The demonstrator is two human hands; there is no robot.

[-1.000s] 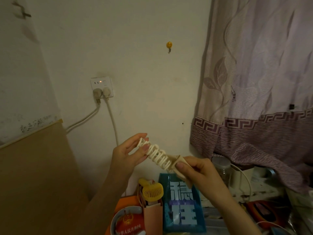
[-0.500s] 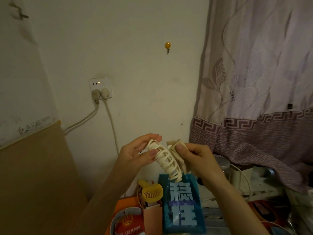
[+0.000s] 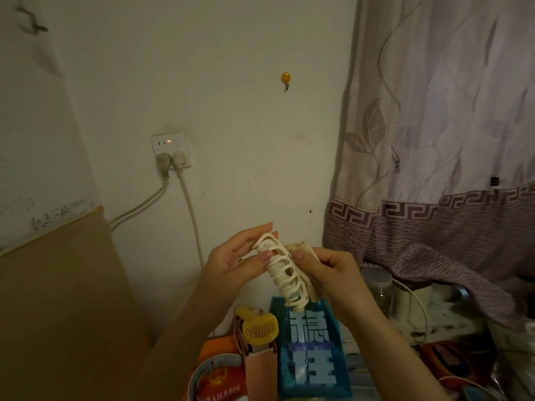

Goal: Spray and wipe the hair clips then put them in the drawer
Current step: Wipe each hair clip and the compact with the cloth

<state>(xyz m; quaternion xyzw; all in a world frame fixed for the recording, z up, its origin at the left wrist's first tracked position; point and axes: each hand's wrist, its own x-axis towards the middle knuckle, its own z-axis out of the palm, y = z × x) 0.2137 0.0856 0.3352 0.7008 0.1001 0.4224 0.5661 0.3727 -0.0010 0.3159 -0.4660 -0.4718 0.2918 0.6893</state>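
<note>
Swinging round since a second ago, the cream hair clip now hangs nearly upright with its teeth toward the left. Left hand pinches its top end, thumb and fingers curled round it; right hand presses a beige cloth against its side, above a blue bag.

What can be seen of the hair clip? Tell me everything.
The hair clip is a long cream claw clip, plastic by the look, with rows of curved teeth interlocked, so it looks closed. It is held in the air, tilted, upper end toward the left. The left hand pinches its upper end; the right hand presses a beige cloth against its side.
</note>
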